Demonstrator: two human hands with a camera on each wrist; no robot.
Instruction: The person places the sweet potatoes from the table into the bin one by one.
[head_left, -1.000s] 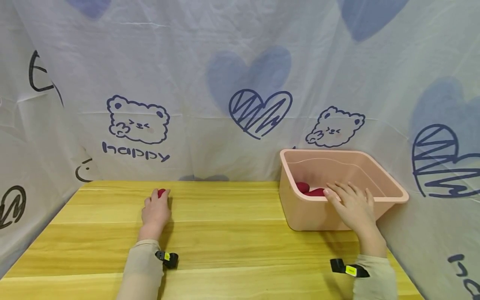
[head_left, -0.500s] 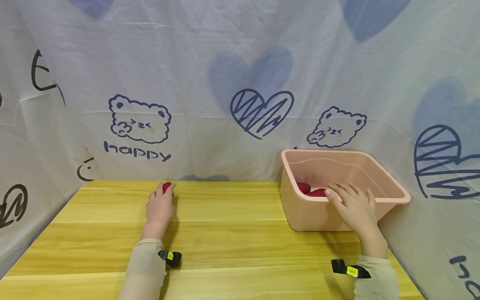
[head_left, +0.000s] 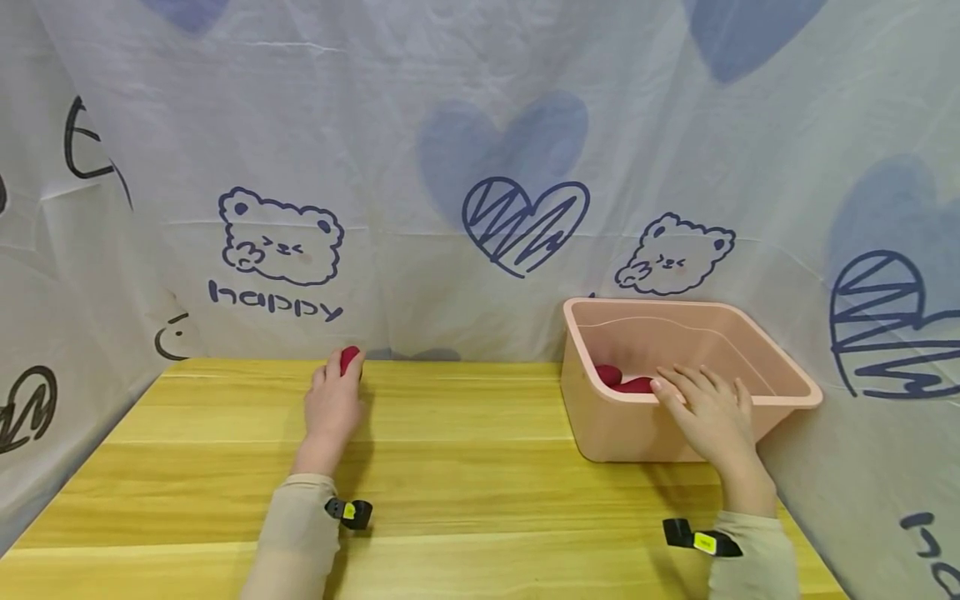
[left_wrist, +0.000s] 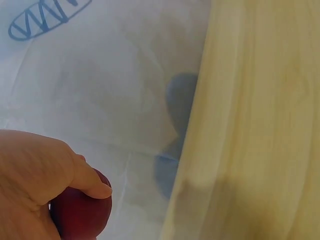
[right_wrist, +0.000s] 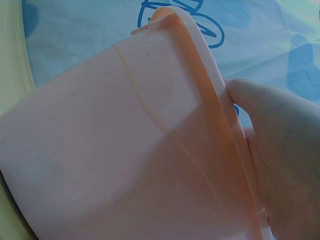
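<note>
In the head view my left hand [head_left: 333, 404] holds a dark red, smooth, rounded thing [head_left: 349, 359] near the table's back edge, at left of centre. The left wrist view shows the thumb bent over this dark red thing [left_wrist: 82, 215], with the other fingers mostly hidden. On the right, my right hand [head_left: 708, 417] rests at the near rim of a pink plastic bin [head_left: 637, 433], its fingers extended over the inside. Seen from the right wrist, the thumb lies along the bin's rim [right_wrist: 220, 90]. Red rounded things [head_left: 609, 375] lie inside the bin, partly hidden by its near wall.
A light wooden table [head_left: 465, 483] carries the bin at its right end. White cloth [head_left: 390, 150] printed with hearts and bears hangs right behind the table and along both sides.
My left hand has moved away from me and a little to the right, rising with the dark red thing. My right hand stays at the bin's rim.
</note>
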